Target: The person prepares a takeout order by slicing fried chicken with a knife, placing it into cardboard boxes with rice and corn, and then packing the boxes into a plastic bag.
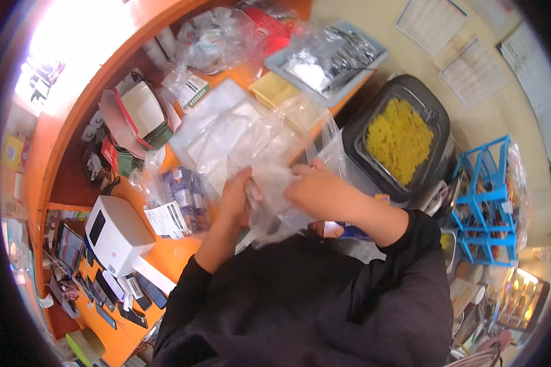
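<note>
Close to my body, both hands hold a clear plastic bag (pixel 273 183) whose loose upper part spreads over the counter. My left hand (pixel 236 195) grips its left side, with the fingers partly hidden by the film. My right hand (pixel 314 190) pinches the bag from the right with bent fingers. Behind the bag lie stacked white translucent sheets or bags (pixel 220 124). A transparent package with blue and white printed contents (pixel 188 197) rests left of my left hand. Beyond my right hand stands a black container (pixel 351 151) holding yellow food (pixel 399 140).
A grey-blue tray (pixel 275 69) of wrapped black items is at the back, beside yellow paper (pixel 275 89). At left are a white label printer (pixel 119 234), several phones (pixel 151 289) and an opened box (pixel 142 110). A blue plastic rack (pixel 486 199) stands at right.
</note>
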Action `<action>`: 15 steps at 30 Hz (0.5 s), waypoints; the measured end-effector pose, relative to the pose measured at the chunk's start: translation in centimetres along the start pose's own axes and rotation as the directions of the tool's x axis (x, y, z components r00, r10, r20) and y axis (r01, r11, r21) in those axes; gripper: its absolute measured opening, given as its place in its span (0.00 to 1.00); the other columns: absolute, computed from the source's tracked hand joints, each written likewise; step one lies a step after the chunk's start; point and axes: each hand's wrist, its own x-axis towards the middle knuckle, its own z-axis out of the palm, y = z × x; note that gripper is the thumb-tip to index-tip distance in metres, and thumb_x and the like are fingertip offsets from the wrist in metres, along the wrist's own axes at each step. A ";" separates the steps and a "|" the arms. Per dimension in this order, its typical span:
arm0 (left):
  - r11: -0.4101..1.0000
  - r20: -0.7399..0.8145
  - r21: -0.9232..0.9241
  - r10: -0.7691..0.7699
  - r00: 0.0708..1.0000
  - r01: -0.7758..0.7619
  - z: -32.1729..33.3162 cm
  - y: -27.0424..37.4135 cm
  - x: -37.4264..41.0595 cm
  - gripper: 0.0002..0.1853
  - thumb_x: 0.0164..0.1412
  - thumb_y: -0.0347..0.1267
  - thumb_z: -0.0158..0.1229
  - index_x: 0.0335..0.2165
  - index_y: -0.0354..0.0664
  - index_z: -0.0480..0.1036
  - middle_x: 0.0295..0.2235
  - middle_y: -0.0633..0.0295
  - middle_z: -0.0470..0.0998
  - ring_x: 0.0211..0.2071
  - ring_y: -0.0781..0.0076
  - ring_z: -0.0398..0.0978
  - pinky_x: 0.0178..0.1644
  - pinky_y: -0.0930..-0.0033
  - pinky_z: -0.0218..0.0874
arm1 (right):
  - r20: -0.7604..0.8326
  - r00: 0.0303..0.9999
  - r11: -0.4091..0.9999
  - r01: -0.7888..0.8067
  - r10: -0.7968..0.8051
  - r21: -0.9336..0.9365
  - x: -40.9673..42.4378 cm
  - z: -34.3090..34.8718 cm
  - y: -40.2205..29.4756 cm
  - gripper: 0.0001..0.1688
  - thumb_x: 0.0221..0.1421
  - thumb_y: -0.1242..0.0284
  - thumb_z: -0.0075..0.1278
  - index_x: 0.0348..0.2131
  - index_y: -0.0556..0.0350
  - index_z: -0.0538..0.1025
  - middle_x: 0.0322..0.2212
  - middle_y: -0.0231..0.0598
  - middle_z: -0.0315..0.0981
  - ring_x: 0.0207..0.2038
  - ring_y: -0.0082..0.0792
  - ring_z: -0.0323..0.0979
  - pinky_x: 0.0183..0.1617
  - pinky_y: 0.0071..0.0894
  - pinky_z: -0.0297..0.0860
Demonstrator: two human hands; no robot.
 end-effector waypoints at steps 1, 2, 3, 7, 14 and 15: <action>1.000 -0.005 -0.023 -0.014 1.000 0.014 -0.1 -0.3 0.1 0.11 0.59 0.36 0.48 0.27 0.40 0.66 0.14 0.61 0.67 0.12 0.69 0.66 0.17 0.65 0.60 | 0.136 0.990 0.993 -0.032 0.048 -0.117 -0.9 1.1 -1.0 0.12 0.44 0.65 0.57 0.27 0.52 0.74 0.32 0.35 0.74 0.48 0.37 0.65 0.50 0.45 0.58; 0.999 -0.009 -0.046 -0.029 1.000 0.028 -0.3 -0.8 0.4 0.12 0.59 0.37 0.48 0.27 0.40 0.67 0.14 0.61 0.67 0.13 0.69 0.66 0.18 0.65 0.61 | 0.318 0.936 0.984 -0.107 0.149 -0.146 -1.5 1.7 -1.3 0.15 0.44 0.63 0.56 0.32 0.50 0.75 0.36 0.34 0.73 0.53 0.39 0.59 0.53 0.50 0.53; 0.997 -0.018 -0.073 -0.035 0.999 0.034 -0.8 -1.2 0.4 0.12 0.59 0.37 0.48 0.26 0.39 0.67 0.14 0.61 0.68 0.13 0.69 0.66 0.18 0.65 0.61 | 0.133 0.990 0.998 -0.049 0.052 -0.028 -2.2 1.5 -1.5 0.20 0.42 0.61 0.58 0.36 0.49 0.74 0.40 0.35 0.71 0.54 0.41 0.58 0.53 0.51 0.53; 0.998 -0.029 -0.060 -0.010 1.000 0.008 -5.0 -2.5 1.5 0.14 0.60 0.39 0.47 0.28 0.38 0.67 0.18 0.57 0.70 0.23 0.62 0.73 0.26 0.61 0.67 | -0.318 0.946 0.981 0.005 0.058 0.193 -6.9 -2.1 -0.6 0.47 0.31 0.57 0.65 0.52 0.44 0.64 0.51 0.41 0.60 0.56 0.48 0.55 0.55 0.57 0.51; 0.982 0.026 -0.185 -0.030 0.999 0.035 -4.0 -1.7 -0.4 0.13 0.62 0.37 0.44 0.30 0.36 0.66 0.19 0.55 0.68 0.32 0.54 0.74 0.34 0.48 0.69 | 0.049 0.891 0.870 -0.426 0.451 -0.246 -12.6 5.0 1.5 0.73 0.15 0.61 0.69 0.61 0.34 0.47 0.52 0.46 0.56 0.54 0.53 0.56 0.55 0.59 0.51; 0.978 0.044 -0.207 -0.015 0.999 0.024 -4.1 -1.8 -0.5 0.13 0.62 0.37 0.44 0.30 0.37 0.66 0.18 0.56 0.68 0.31 0.56 0.74 0.34 0.48 0.69 | 0.034 0.900 0.873 -0.411 0.434 -0.263 -12.6 5.1 1.5 0.72 0.15 0.61 0.69 0.61 0.34 0.48 0.51 0.46 0.57 0.53 0.53 0.57 0.54 0.58 0.52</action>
